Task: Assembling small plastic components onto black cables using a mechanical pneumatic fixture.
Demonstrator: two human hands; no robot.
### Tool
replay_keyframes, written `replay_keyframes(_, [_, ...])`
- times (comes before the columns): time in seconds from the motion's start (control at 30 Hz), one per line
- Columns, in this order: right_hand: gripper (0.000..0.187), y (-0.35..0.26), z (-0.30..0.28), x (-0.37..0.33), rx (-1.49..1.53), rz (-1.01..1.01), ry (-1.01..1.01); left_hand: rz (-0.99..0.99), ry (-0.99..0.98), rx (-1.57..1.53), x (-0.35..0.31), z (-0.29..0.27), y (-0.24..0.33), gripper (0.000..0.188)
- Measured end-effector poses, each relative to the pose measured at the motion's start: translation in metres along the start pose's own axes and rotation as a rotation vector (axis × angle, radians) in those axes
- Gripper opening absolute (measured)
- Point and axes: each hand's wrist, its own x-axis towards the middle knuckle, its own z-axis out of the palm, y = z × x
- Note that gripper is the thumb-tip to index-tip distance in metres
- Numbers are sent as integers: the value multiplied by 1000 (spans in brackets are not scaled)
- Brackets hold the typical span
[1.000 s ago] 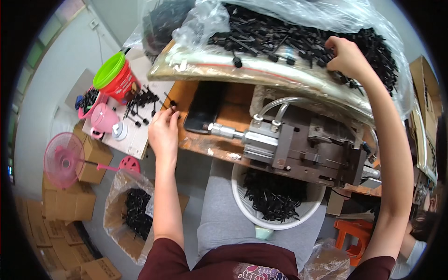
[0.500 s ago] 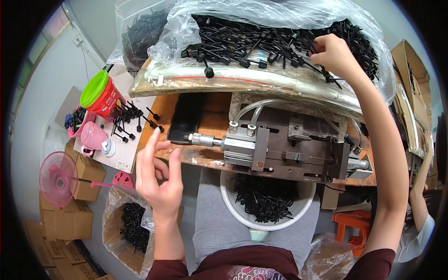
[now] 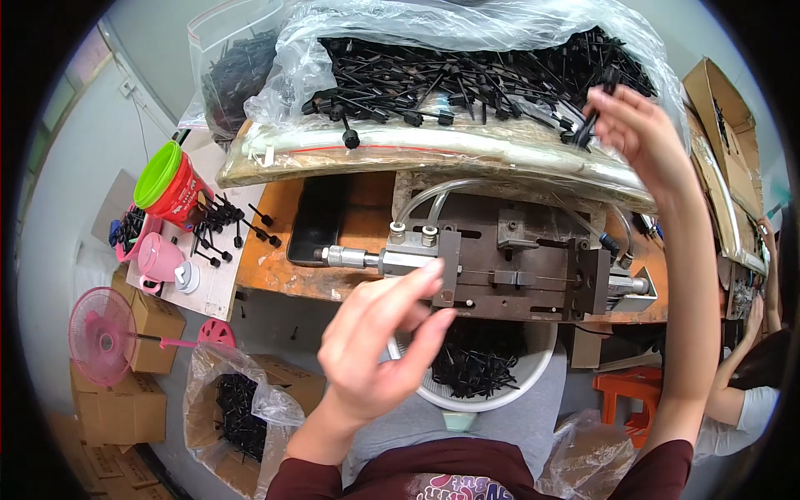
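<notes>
My right hand (image 3: pixel 640 129) is raised at the front of the pile of black parts (image 3: pixel 467 71). Its fingers pinch a black rod-shaped part with a thick knobbed end (image 3: pixel 588 127); whether more than one is held is hard to tell. In front of the metal fixture (image 3: pixel 537 225), over its left half, hangs my left hand (image 3: pixel 379 342), fingers apart with nothing in them. It hides part of the silver cylinder (image 3: pixel 408 257). A small dark block (image 3: pixel 512 278) and a thin rod sit mid-fixture. Below, a white basket (image 3: pixel 546 367) of similar parts rests on my lap.
A red bucket with green rim (image 3: pixel 171 187), a pink cup (image 3: pixel 157 258) and loose black parts lie at left. A pink fan (image 3: pixel 104 335) and a plastic-lined box (image 3: pixel 200 417) of parts stand lower left. Another person's arm (image 3: pixel 733 396) shows at right, beyond an orange stool (image 3: pixel 621 392).
My right hand has come out of the pile toward me, carrying a black part. My left hand has moved right and down, to the front of the fixture. The view has shifted slightly.
</notes>
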Motion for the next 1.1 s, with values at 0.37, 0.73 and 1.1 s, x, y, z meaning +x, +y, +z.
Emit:
replay_keyframes(0.37, [12, 14, 58, -128, 571, 349, -183, 49, -372, -181, 8, 30, 26, 37])
replay_keyframes(0.73, [39, 44, 48, -150, 102, -244, 273, 51, -475, 220, -31, 62, 6, 26])
replay_keyframes(1.1, [39, 42, 55, -185, -158, -360, 109, 50, -548, 288, -19, 70, 7, 27])
